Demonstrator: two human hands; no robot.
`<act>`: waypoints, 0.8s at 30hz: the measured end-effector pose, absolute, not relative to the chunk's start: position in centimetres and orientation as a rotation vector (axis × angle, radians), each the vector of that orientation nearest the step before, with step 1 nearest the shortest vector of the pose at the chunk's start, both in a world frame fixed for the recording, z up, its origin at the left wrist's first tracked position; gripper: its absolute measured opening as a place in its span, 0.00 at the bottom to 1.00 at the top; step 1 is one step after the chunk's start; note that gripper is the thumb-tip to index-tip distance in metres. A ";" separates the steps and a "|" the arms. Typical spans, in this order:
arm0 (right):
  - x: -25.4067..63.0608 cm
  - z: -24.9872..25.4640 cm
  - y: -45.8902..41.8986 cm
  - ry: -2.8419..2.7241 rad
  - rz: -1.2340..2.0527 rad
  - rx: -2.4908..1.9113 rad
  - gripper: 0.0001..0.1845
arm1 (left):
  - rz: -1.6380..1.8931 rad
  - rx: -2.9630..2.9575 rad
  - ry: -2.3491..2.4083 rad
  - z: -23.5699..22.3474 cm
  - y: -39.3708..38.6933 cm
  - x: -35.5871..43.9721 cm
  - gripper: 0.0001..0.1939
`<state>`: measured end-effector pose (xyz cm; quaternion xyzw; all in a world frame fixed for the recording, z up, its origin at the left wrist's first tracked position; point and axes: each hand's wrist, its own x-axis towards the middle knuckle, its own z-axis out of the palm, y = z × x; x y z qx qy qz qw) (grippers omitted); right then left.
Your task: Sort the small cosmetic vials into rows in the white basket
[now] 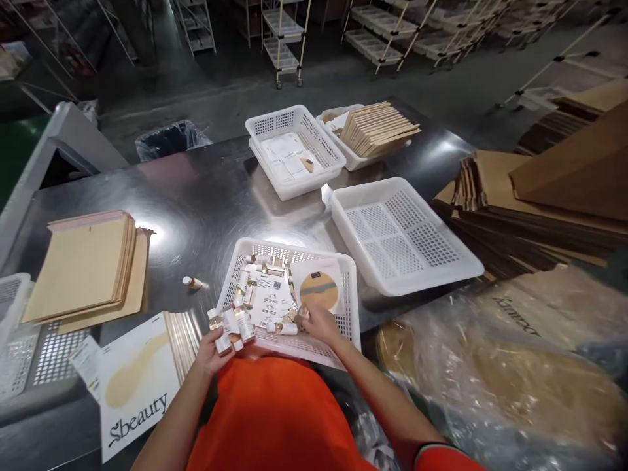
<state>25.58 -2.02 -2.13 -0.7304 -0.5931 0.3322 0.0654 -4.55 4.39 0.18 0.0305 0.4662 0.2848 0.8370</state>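
The left hand (pixel 216 350) is closed around a small cluster of white bottles (pixel 231 329), held upright just off the near-left corner of a white basket (pixel 349 288). The right hand (pixel 316 322) reaches into that basket with fingers curled over a small bottle (pixel 286 327) lying on its floor; whether the grip has closed on it cannot be told. Inside the basket lie more small bottles, a printed leaflet (pixel 269 297) and a round tan compact (pixel 318 290) on a white card. A lone bottle (pixel 193 282) lies on the steel table (pixel 206 203) just left of the basket. Further left sit a stack of tan envelopes (pixel 86 265) and a white box (pixel 135 383) printed "Sbeauty", and an empty white tray (pixel 402 232) stands to the right
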 end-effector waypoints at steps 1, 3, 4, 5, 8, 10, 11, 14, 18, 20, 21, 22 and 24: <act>25.0 -2.0 -1.5 -1.735 1.028 -2.186 0.16 | 0.603 0.063 0.995 -0.1 4.4 -4.7 0.30; 23.4 -1.9 -0.4 -1.674 1.120 -2.111 0.16 | 0.598 0.068 0.997 -0.6 4.3 -5.1 0.28; 22.7 -2.0 0.1 -1.654 1.170 -2.076 0.14 | 0.596 0.073 0.991 -0.9 4.3 -5.2 0.28; 22.0 -2.2 0.7 -1.625 1.205 -2.065 0.12 | 0.594 0.078 0.989 -1.1 4.3 -5.4 0.28; 20.7 -3.1 2.2 -1.428 1.177 -2.206 0.16 | 0.576 0.106 0.995 -1.7 4.2 -5.7 0.28; 20.6 -3.8 3.3 -1.243 1.097 -2.358 0.18 | 0.565 0.127 1.002 -1.9 4.2 -5.8 0.28; 20.5 -4.2 3.8 -1.162 1.071 -2.419 0.20 | 0.567 0.134 1.000 -1.9 4.2 -5.8 0.29; 20.1 -5.0 5.1 -1.006 1.073 -2.513 0.33 | 0.583 0.122 0.979 -1.7 4.2 -5.6 0.31; 18.7 -5.4 6.3 -0.882 1.087 -2.567 0.42 | 0.602 0.056 0.990 -1.2 4.3 -5.0 0.31; 18.2 -5.5 6.6 -0.807 1.083 -2.584 0.42 | 0.602 0.046 0.991 -1.0 4.3 -4.8 0.33; 18.1 -5.6 6.7 -0.765 1.087 -2.584 0.41 | 0.595 0.048 0.983 -0.8 4.3 -4.7 0.34; 18.1 -5.8 6.7 -0.725 1.097 -2.577 0.40 | 0.589 0.051 0.976 -0.7 4.3 -4.6 0.35; 18.5 -6.1 6.7 -0.654 1.138 -2.540 0.40 | 0.585 0.050 0.964 -0.4 4.3 -4.5 0.38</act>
